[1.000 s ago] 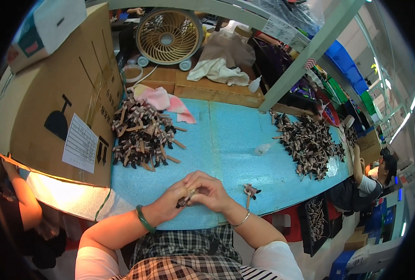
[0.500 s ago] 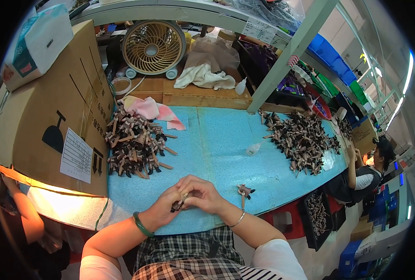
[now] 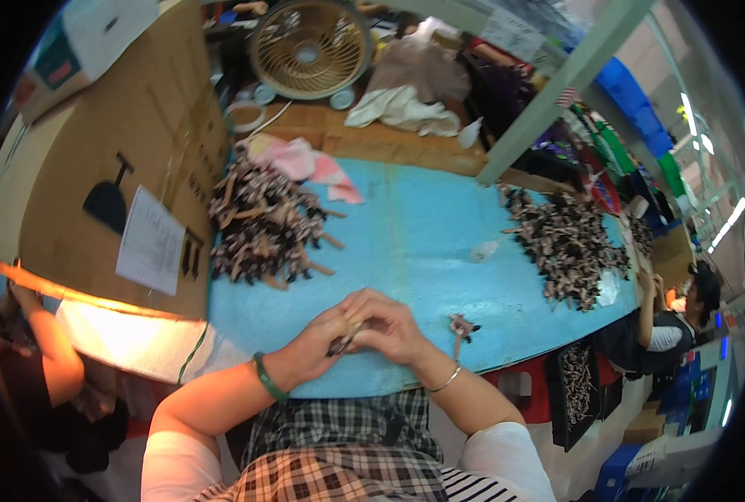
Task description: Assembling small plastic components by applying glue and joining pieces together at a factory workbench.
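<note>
Close to the table's near edge, my left hand [image 3: 315, 345] and my right hand [image 3: 392, 328] are together, both closed on one small figure-like part [image 3: 339, 345]. Dark and brownish bits of it stick out below the fingers; the rest is hidden in the grip. Just right of my right hand lies a single similar piece [image 3: 462, 327], dark and pinkish with a tan stick-like end. A heap of such pieces [image 3: 268, 222] is at the left beside the carton, and another heap [image 3: 567, 247] is at the far right of the blue tabletop [image 3: 427, 238].
A large cardboard carton [image 3: 130, 167] stands at the left. Behind are a fan [image 3: 307, 52], a pink cloth [image 3: 305, 163] and a white cloth [image 3: 406, 110]. A metal post [image 3: 569, 92] rises at the back right. A small clear bottle [image 3: 484, 250] lies mid-table. Other people [image 3: 682, 314] sit at both sides.
The whole view has shifted, so table and objects appear farther right and higher. My hands stay together on the small part, with little visible change in the grip.
</note>
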Demonstrator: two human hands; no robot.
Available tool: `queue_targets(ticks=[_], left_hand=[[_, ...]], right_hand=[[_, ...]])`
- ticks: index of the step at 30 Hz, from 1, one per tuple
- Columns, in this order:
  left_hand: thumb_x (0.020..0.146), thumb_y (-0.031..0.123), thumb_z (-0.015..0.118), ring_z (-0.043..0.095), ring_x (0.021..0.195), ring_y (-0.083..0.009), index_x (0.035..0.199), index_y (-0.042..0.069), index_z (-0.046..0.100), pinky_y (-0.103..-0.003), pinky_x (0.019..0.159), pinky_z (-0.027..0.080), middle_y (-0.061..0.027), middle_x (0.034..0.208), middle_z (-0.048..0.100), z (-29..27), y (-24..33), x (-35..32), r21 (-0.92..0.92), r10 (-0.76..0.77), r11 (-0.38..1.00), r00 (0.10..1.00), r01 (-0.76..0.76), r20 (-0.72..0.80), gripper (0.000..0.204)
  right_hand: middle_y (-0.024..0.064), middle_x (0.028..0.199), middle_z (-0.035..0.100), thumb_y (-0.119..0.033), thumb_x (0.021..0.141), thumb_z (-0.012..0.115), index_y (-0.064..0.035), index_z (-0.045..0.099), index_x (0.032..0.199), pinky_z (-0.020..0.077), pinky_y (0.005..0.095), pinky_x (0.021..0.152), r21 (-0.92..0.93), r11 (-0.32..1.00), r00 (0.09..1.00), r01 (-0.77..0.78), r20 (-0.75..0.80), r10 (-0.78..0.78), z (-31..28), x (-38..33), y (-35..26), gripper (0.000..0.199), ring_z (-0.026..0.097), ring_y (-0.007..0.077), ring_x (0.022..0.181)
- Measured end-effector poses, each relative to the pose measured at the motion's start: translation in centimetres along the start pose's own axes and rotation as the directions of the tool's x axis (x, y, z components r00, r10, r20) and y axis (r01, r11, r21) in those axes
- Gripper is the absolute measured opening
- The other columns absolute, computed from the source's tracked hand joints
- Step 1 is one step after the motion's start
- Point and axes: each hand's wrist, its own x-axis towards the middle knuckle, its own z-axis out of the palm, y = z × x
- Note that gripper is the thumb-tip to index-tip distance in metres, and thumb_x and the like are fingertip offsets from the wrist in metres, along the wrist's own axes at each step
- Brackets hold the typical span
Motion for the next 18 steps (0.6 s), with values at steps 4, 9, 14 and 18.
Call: queue_targets(ticks=[4, 9, 14, 18], left_hand=[[0.081, 0.007, 0.044, 0.044, 0.068, -0.0054, 0.111, 0.004, 0.046, -0.021, 0.059, 0.036, 0.0007, 0.082, 0.048, 0.4, 0.2, 1.0, -0.018, 0.006, 1.0, 0.999, -0.006, 0.031, 0.03], [0.078, 0.005, 0.043, 0.043, 0.068, -0.0057, 0.111, 0.003, 0.044, -0.021, 0.059, 0.035, 0.0, 0.083, 0.047, 0.4, 0.5, 0.9, 0.0, 0.0, 1.0, 0.998, 0.0, 0.07, 0.034], [0.086, 0.012, 0.044, 0.034, 0.059, -0.0029, 0.104, 0.01, 0.047, -0.02, 0.052, 0.026, 0.0063, 0.072, 0.039, 0.6, 0.2, 0.6, 0.061, 0.014, 0.998, 0.999, -0.017, 0.045, 0.018], [0.087, 0.012, 0.044, 0.034, 0.059, -0.0032, 0.102, 0.011, 0.046, -0.02, 0.052, 0.026, 0.0062, 0.071, 0.039, 0.5, 0.3, 0.5, 0.055, 0.018, 0.998, 0.998, -0.022, 0.06, 0.016]], right_hand=[[0.0112, 0.101, 0.055, 0.004, 0.076, 0.067, 0.0022, 0.061, 0.091, 0.0469, 0.0332, 0.086, -0.179, 0.974, 0.99, 0.14, 0.041, -0.134, -1.2, 0.1, 0.8, 0.016, 0.055, 0.0233, 0.1], [0.0107, 0.101, 0.056, 0.0, 0.075, 0.071, 0.0005, 0.062, 0.092, 0.0461, 0.0339, 0.087, -0.082, 0.99, 0.993, 0.112, -0.02, -0.114, -0.8, 0.2, 0.4, 0.019, 0.054, 0.024, 0.103], [0.0105, 0.101, 0.056, -0.004, 0.076, 0.073, 0.0008, 0.062, 0.092, 0.0473, 0.0334, 0.084, -0.069, 0.992, 0.995, 0.102, -0.011, -0.103, -0.5, 0.1, 0.6, 0.02, 0.053, 0.0235, 0.103], [0.0104, 0.1, 0.056, -0.006, 0.076, 0.074, 0.0008, 0.062, 0.091, 0.0472, 0.0335, 0.084, -0.069, 0.992, 0.994, 0.109, -0.017, -0.111, -0.4, 0.1, 0.7, 0.02, 0.053, 0.0237, 0.103]])
